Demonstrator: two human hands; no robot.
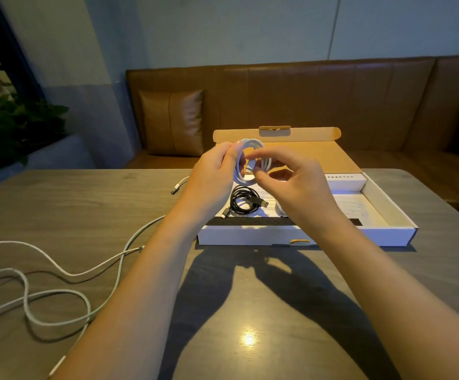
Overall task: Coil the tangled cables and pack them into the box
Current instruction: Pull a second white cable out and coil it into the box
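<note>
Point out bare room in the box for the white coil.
Free: the right half of the open white cardboard box, between the right hand and its right wall. Crowded: the left half, where the coiled black cable lies.

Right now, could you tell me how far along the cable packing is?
Done: a coiled black cable lies in the open white cardboard box. In hand: both hands, left and right, hold a white cable coil above it. Left: long loose white cables on the wooden table.

I hold both forearms raised forward, left hand (214, 171) curled in a grip, right hand (295, 185) pinching thumb to fingertips.
</note>
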